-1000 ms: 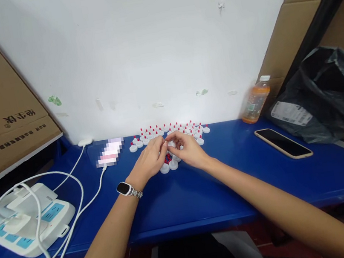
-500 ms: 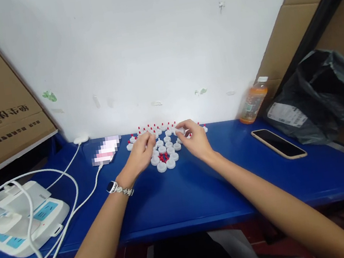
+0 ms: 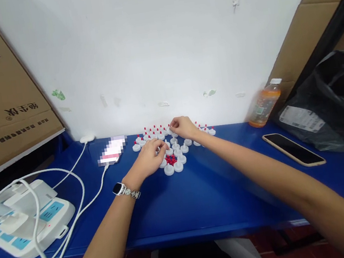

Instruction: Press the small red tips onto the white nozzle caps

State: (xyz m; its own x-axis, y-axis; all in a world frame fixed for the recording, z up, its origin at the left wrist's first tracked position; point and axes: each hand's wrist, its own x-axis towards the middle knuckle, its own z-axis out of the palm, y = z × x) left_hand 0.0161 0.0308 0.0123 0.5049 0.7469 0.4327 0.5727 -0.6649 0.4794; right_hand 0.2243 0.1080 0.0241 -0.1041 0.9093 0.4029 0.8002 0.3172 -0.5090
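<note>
Many white nozzle caps [image 3: 178, 167] stand on the blue table, nozzles up. Those at the back wear small red tips [image 3: 154, 127]; nearer ones have bare white nozzles. A small pile of loose red tips [image 3: 171, 159] lies ringed by the near caps. My right hand [image 3: 183, 128] is at the back rows, thumb and fingers pinched at a white nozzle cap, partly hidden by the fingers. My left hand [image 3: 152, 155] hovers low over the left side of the near caps, fingers curled and thumb close to them; what they hold, if anything, cannot be made out.
At left are a power strip [image 3: 28, 228] with white cables and a charging phone [image 3: 112, 151]. On the right stand an orange drink bottle [image 3: 264, 104], a dark phone [image 3: 293, 149] and a grey plastic bag [image 3: 326, 101]. A white wall [image 3: 148, 55] rises behind the table.
My right hand has moved back and left among the rear caps with the white cap. My left hand has come down and nearer, toward the loose red tips. The view has shifted slightly.
</note>
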